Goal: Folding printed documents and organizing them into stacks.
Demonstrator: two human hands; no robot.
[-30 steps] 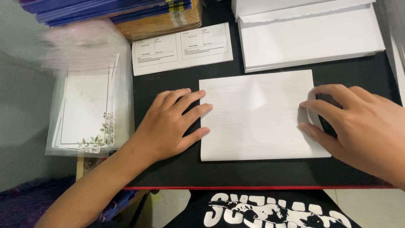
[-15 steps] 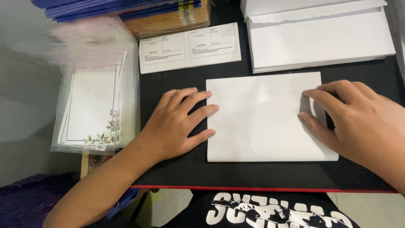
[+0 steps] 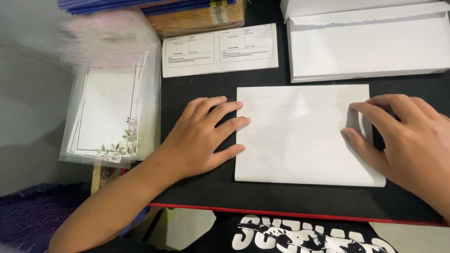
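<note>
Paper, folded white [image 3: 300, 133], lies flat at centre frame on the black desk [image 3: 206, 89]. Left hand [image 3: 201, 138] rests spread, fingertips touching its left edge; right hand [image 3: 403, 136] presses its right edge with fingers extended, gripping nothing. It looks light, thin, easily creased and best lifted by an edge.

A clear plastic packet [image 3: 112, 112] of white floral-bordered cards lies at the table's left edge. A white printed form [image 3: 219, 50] with two boxed panels lies flat at top centre. An open white box [image 3: 368, 42] sits top right. A brown package [image 3: 201, 16] stands behind the form.
</note>
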